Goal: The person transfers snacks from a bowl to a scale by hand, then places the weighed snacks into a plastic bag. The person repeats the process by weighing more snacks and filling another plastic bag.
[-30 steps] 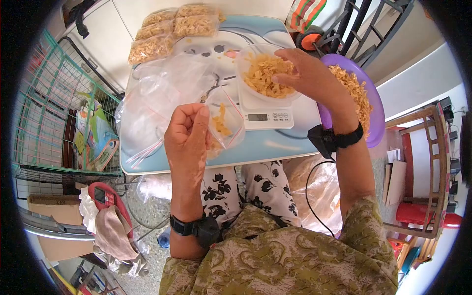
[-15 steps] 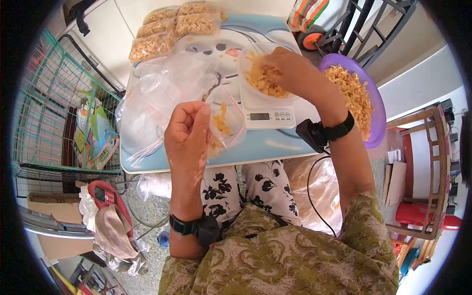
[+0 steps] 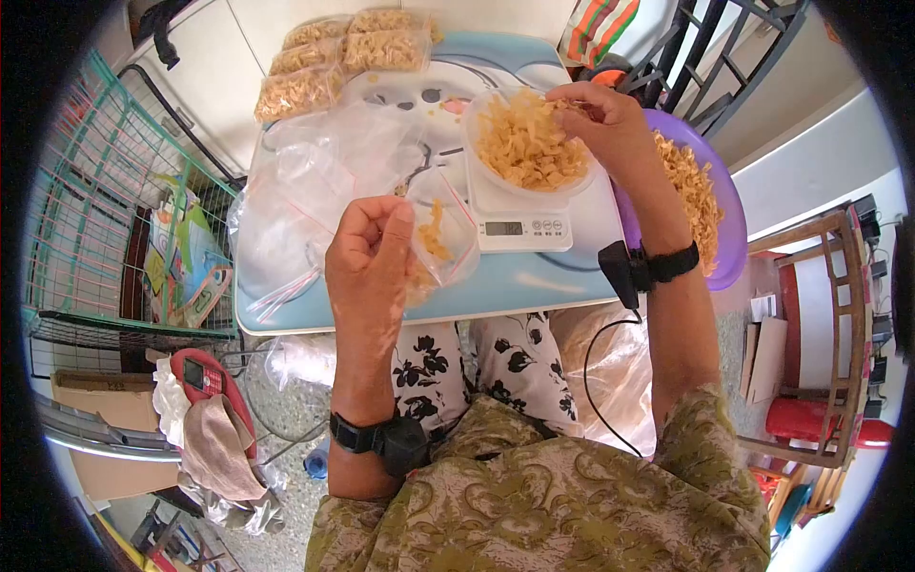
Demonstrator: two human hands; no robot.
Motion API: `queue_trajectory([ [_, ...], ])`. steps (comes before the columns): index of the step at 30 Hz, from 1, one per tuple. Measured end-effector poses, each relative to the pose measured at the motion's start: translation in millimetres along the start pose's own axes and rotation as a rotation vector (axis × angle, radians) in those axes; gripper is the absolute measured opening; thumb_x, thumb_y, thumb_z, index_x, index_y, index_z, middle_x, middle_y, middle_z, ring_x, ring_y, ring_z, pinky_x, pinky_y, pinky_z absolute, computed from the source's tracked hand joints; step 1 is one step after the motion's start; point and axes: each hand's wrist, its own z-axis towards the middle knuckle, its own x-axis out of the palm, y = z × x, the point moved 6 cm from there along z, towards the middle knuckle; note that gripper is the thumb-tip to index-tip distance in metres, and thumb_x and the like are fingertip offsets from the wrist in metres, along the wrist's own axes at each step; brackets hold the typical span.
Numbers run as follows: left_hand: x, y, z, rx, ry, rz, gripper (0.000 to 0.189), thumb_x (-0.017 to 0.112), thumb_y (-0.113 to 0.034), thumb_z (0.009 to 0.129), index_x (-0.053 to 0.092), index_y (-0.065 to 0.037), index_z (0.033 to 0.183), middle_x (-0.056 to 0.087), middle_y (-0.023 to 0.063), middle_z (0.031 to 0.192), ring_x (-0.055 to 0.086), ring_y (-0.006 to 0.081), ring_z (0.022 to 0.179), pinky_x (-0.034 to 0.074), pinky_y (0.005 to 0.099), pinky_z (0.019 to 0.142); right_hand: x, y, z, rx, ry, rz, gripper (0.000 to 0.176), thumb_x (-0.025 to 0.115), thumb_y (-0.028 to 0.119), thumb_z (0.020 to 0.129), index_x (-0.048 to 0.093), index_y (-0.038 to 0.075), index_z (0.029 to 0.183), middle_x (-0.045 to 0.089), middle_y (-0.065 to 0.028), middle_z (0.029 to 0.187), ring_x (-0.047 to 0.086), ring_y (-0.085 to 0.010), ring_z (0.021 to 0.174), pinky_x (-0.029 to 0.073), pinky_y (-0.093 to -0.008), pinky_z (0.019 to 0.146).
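Observation:
My left hand (image 3: 370, 250) pinches the edge of a clear zip bag (image 3: 457, 250) with a few dried yellow strips in it. A clear plastic bowl (image 3: 479, 176), filled with more dried yellow strips (image 3: 529, 143), stands on a white digital scale (image 3: 524, 232) with a lit display. Over the bowl's right rim, my right hand (image 3: 610, 124) has its fingers closed around a few dried strips, mostly hidden by the fingers. To the right, partly behind my right forearm, a purple basin (image 3: 732, 210) holds a heap of the same strips (image 3: 694, 200).
Several filled clear bags (image 3: 300, 91) lie at the table's back left. Flat, unfilled plastic bags (image 3: 305, 181) spread over the table's left side. A green wire cage (image 3: 124, 200) stands left, and a black cable (image 3: 591, 381) hangs from my right wrist device.
My right hand has risen from inside the bowl and moved right to its rim, uncovering the strips. The left hand keeps its hold on the zip bag, almost unmoved.

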Motion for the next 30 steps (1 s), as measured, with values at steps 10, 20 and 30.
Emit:
queue_trajectory([
  [10,3.2,-0.9,-1.2,0.002,0.019,-0.020,0.013,0.064,-0.017,0.095,0.061,-0.004,0.099,0.054,-0.0041,0.069,0.039,0.0006,0.049,0.026,0.0177,0.042,-9.9,-18.7,-6.8,0.135,-0.171,0.660,0.023,0.067,0.008,0.090,0.065,-0.004,0.110,0.066,-0.0075,0.099,0.065,-0.0138,0.087,0.058,-0.0265,0.079],
  [20,3.6,-0.3,-3.8,-0.029,0.045,-0.023,0.018,0.065,-0.020,0.095,0.061,-0.003,0.100,0.056,-0.0004,0.068,0.048,0.0054,0.050,0.039,0.0206,0.044,-4.8,-31.1,-16.0,0.290,-0.213,1.149,0.026,0.060,0.002,0.094,0.058,-0.005,0.118,0.063,-0.0125,0.115,0.064,-0.0210,0.104,0.057,-0.0296,0.093],
  [30,5.0,0.1,-4.4,-0.049,0.066,-0.064,0.020,0.065,-0.022,0.095,0.061,-0.003,0.101,0.058,0.0012,0.069,0.053,0.0071,0.051,0.043,0.0216,0.045,0.8,-20.6,-21.1,0.293,-0.230,1.320,0.016,0.060,0.000,0.093,0.059,-0.004,0.109,0.063,-0.0095,0.108,0.064,-0.0177,0.101,0.057,-0.0275,0.093],
])
